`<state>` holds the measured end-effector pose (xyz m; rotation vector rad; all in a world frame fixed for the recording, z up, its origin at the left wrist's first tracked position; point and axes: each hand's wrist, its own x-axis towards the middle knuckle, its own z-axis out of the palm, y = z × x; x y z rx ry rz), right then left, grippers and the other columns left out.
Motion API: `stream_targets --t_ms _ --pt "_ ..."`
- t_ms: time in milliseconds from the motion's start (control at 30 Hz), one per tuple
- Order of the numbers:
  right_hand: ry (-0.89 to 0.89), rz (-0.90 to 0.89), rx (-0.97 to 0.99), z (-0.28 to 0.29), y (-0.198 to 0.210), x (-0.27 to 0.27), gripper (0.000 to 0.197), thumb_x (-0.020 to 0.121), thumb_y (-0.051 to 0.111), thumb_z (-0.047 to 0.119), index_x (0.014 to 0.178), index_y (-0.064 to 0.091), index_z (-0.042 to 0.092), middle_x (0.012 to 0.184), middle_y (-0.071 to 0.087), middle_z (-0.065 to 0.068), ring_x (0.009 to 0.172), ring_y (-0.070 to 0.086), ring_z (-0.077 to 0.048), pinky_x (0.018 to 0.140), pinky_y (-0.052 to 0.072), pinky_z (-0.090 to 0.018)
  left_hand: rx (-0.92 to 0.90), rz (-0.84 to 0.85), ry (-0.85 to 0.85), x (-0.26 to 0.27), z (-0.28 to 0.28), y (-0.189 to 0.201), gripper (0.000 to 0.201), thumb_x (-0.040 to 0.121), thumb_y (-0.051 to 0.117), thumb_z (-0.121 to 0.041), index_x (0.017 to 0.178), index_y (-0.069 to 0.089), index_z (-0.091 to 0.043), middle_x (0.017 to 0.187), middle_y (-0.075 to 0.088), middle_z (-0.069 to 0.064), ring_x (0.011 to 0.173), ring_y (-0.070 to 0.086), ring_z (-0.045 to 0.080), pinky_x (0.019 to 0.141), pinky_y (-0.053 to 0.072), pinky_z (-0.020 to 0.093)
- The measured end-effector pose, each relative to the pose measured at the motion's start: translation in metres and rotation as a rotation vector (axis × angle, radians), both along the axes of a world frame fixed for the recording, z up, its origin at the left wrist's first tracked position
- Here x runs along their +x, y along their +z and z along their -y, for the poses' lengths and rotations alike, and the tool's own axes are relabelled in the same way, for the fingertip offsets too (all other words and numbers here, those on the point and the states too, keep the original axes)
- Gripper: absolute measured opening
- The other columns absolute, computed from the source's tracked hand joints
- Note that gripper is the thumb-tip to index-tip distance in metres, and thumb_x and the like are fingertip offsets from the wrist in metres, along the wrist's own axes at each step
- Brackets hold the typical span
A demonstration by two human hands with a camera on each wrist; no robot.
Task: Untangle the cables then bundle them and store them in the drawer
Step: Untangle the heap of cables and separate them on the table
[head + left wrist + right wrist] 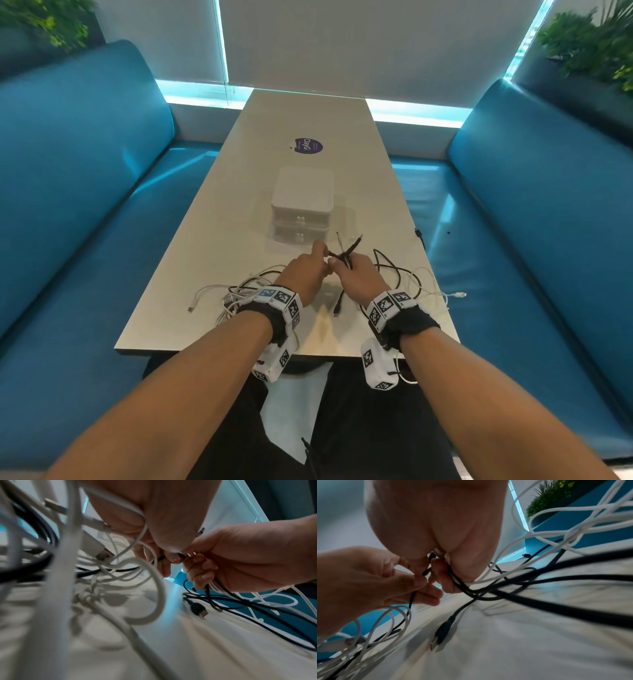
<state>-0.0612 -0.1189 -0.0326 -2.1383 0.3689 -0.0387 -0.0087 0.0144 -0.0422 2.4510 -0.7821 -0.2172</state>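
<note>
Several black and white cables lie tangled on the near half of the table (219, 219). My right hand (356, 274) grips a bunch of black and white cables (458, 584), and their ends (352, 245) stick up past its fingers. My left hand (308, 270) pinches a thin black cable (411, 599) right beside the right hand. White cable loops (219, 294) trail left under my left wrist, and black and white loops (404, 277) spread to the right. A black USB plug (440, 632) rests on the table below my hands. The white two-drawer box (303, 205) stands just beyond, both drawers closed.
A purple round sticker (308, 146) sits farther back on the table. Blue benches (85, 205) run along both sides. One white connector (457, 294) hangs over the table's right edge. Plants (592, 44) stand in the far corners.
</note>
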Motion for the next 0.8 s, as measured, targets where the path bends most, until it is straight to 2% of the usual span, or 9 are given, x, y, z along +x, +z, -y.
stream_targets --t_ms 100,167,233,300,367,433,567,700,800 --pt "-0.01 -0.026 -0.055 0.0 -0.004 0.005 0.026 0.099 0.051 0.031 0.104 0.067 0.012 0.098 0.07 -0.002 0.093 0.065 -0.017 0.083 0.049 -0.033 -0.001 -0.021 -0.014 -0.002 0.0 -0.007 0.019 0.103 0.05 -0.021 0.107 0.032 -0.017 0.084 0.063 0.01 0.072 0.061 0.034 0.066 0.05 0.044" --pt "-0.037 -0.032 -0.102 0.0 -0.004 0.007 0.029 0.1 0.049 0.031 0.111 0.064 0.009 0.105 0.067 -0.005 0.098 0.061 -0.022 0.082 0.045 -0.033 0.059 0.007 0.006 0.0 0.0 -0.012 0.019 0.104 0.048 -0.029 0.109 0.037 -0.014 0.089 0.067 0.013 0.078 0.062 0.034 0.071 0.051 0.045" --pt "-0.042 -0.011 -0.124 0.001 -0.004 0.008 0.029 0.1 0.048 0.03 0.109 0.064 0.007 0.103 0.066 -0.008 0.096 0.06 -0.024 0.08 0.042 -0.031 0.207 0.11 -0.019 0.004 -0.002 -0.014 0.022 0.106 0.043 -0.03 0.113 0.05 -0.01 0.096 0.07 0.015 0.088 0.063 0.037 0.077 0.048 0.042" --pt "-0.024 0.006 -0.125 0.001 -0.003 0.009 0.027 0.1 0.048 0.029 0.102 0.065 0.007 0.098 0.067 -0.008 0.093 0.061 -0.026 0.078 0.043 -0.032 0.27 0.169 -0.088 0.006 -0.003 -0.013 0.02 0.104 0.045 -0.022 0.113 0.06 -0.011 0.102 0.072 0.012 0.094 0.065 0.035 0.081 0.048 0.04" --pt "-0.007 0.012 -0.097 0.0 -0.005 0.011 0.027 0.101 0.046 0.027 0.098 0.064 0.008 0.095 0.067 -0.005 0.092 0.062 -0.024 0.08 0.046 -0.034 0.181 0.151 -0.116 0.005 -0.002 -0.013 0.02 0.098 0.05 -0.01 0.113 0.062 -0.015 0.099 0.073 0.005 0.093 0.067 0.031 0.083 0.05 0.039" --pt "0.008 -0.006 -0.15 -0.003 -0.006 0.01 0.026 0.104 0.04 0.027 0.101 0.059 0.009 0.096 0.064 -0.005 0.093 0.061 -0.025 0.078 0.043 -0.032 0.173 0.178 -0.134 0.003 -0.001 -0.012 0.021 0.097 0.05 -0.009 0.111 0.062 -0.019 0.095 0.073 0.002 0.089 0.068 0.028 0.086 0.049 0.039" --pt "0.014 -0.053 -0.422 0.009 -0.008 0.008 0.03 0.106 0.034 0.023 0.116 0.052 0.001 0.109 0.064 -0.022 0.102 0.06 -0.039 0.08 0.046 -0.04 0.406 0.317 -0.093 0.008 -0.012 -0.011 0.022 0.104 0.042 -0.023 0.105 0.063 -0.028 0.094 0.072 -0.002 0.095 0.063 0.023 0.105 0.029 0.043" --pt "-0.058 -0.114 -0.52 0.031 -0.005 0.006 0.025 0.104 0.038 0.017 0.116 0.05 -0.001 0.114 0.062 -0.021 0.106 0.058 -0.038 0.078 0.041 -0.035 0.518 0.316 -0.082 0.017 -0.031 -0.01 0.025 0.105 0.037 -0.024 0.107 0.062 -0.025 0.096 0.07 -0.002 0.097 0.062 0.024 0.107 0.026 0.044" --pt "0.071 -0.049 -0.496 0.025 0.0 0.007 0.022 0.103 0.039 0.013 0.113 0.053 0.0 0.112 0.058 -0.019 0.104 0.058 -0.034 0.077 0.036 -0.028 0.531 0.273 -0.122 0.015 -0.027 -0.008 0.024 0.104 0.038 -0.02 0.107 0.061 -0.022 0.096 0.071 0.0 0.092 0.063 0.025 0.103 0.029 0.042"
